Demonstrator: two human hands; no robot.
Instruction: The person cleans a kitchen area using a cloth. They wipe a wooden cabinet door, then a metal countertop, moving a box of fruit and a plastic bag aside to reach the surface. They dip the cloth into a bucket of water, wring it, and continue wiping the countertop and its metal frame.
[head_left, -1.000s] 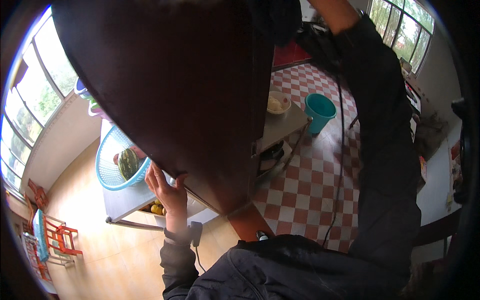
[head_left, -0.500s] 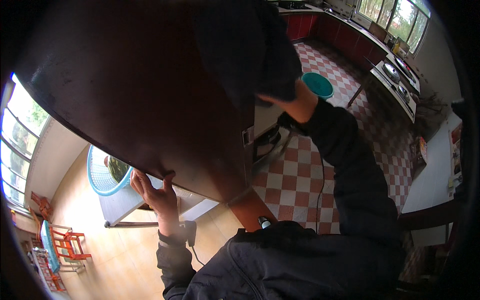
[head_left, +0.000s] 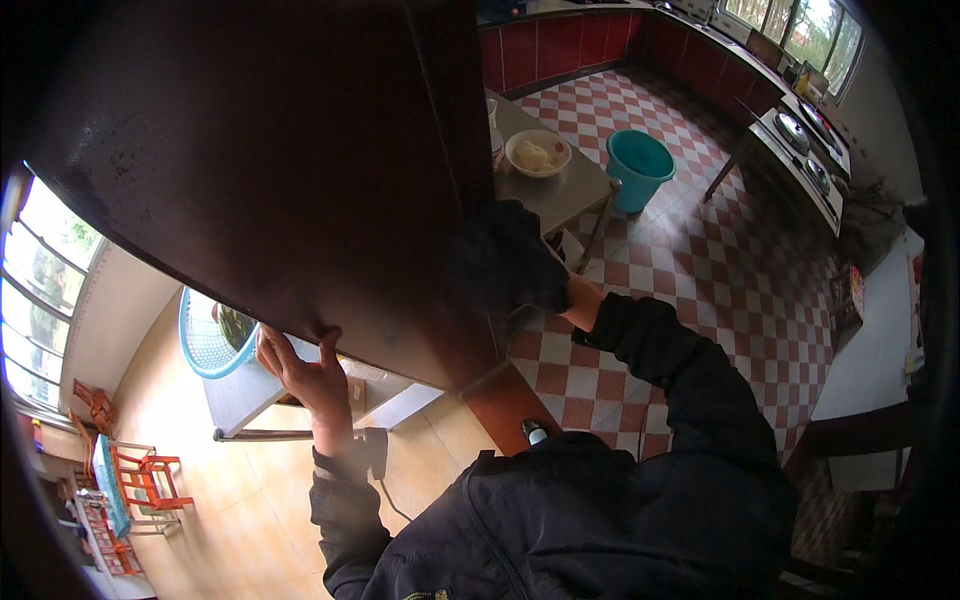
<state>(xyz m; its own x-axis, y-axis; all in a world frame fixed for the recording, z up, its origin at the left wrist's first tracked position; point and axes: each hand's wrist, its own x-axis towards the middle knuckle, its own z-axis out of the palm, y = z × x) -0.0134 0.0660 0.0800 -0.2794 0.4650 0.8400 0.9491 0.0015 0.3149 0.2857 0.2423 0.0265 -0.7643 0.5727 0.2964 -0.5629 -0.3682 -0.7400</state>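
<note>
Grips the long, bowed lower-left edge of 1 dark brown door (head_left: 300,180) in the left hand (head_left: 306,376), partly closed, with the thumb across the face and the fingers curled at the rim. Clutches 1 soft, rumpled, near-black cloth (head_left: 508,258) in the right hand (head_left: 583,300) at the door's lower right side, fingers buried in the folds; cannot tell how tightly closed, or whether pressing cloth to wood. Across the door, a smooth surface with a dull sheen, pale specks at upper left and 1 straight seam near the right side. Just beyond the left hand, 1 light-blue plastic lattice basket (head_left: 208,345), round-rimmed, with 1 striped green melon (head_left: 235,328) partly hidden inside, all on a grey, flat-topped table (head_left: 238,400). Past the cloth, on a brushed-looking metal table (head_left: 545,203), 1 round cream bowl (head_left: 530,173) of pale, lumpy pieces. Near that table, 1 tapering teal bucket (head_left: 632,185) on red-and-white checkered tiles (head_left: 640,310). Farther right, at least 2 round, shiny lids (head_left: 792,132); behind, flat red cabinet fronts (head_left: 560,45). At far left, an orange-red chair (head_left: 145,478) on glossy cream tiles (head_left: 240,520). At the hem of the black jacket (head_left: 600,510), 1 small yellowish mark, too small to read.
</note>
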